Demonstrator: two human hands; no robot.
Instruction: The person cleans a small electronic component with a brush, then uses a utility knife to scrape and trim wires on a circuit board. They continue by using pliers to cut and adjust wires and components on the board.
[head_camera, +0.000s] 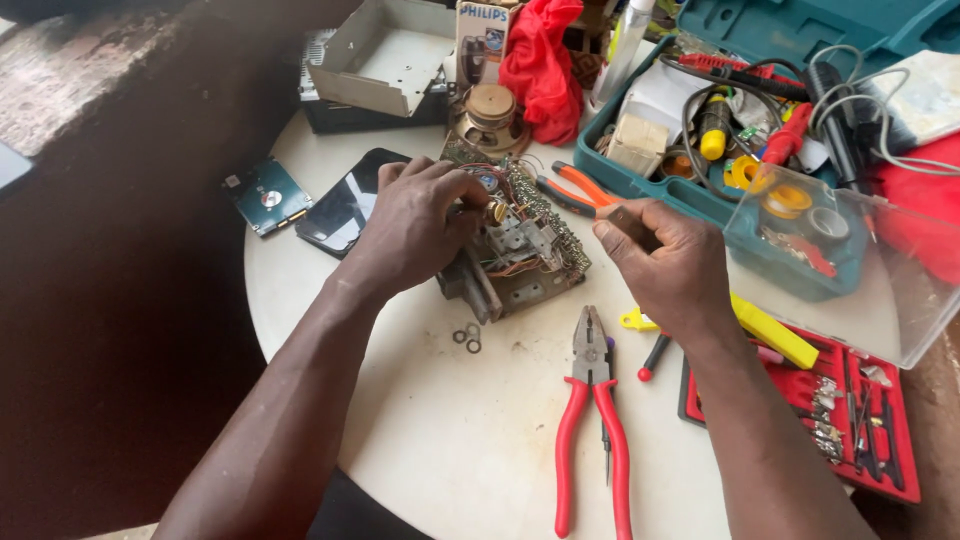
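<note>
Desk: round white desk, crowded with repair tools.
Left hand: fingers closed on the opened circuit chassis, steadying it at desk centre.
Right hand: fingers pinch a small dark part beside the chassis.
Nearby: red-handled pliers and washers lie within reach.

The chassis is lying near the middle of the round table, toward its far edge. It is a bare grey metal frame, packed with wires, small parts and a circuit board standing along its far side. It is sitting tilted, with one corner pointing at the near edge. A brass-coloured knob is sticking out on its left. The small dark part is being held above the table, just right of the chassis; its kind is hard to tell.
</note>
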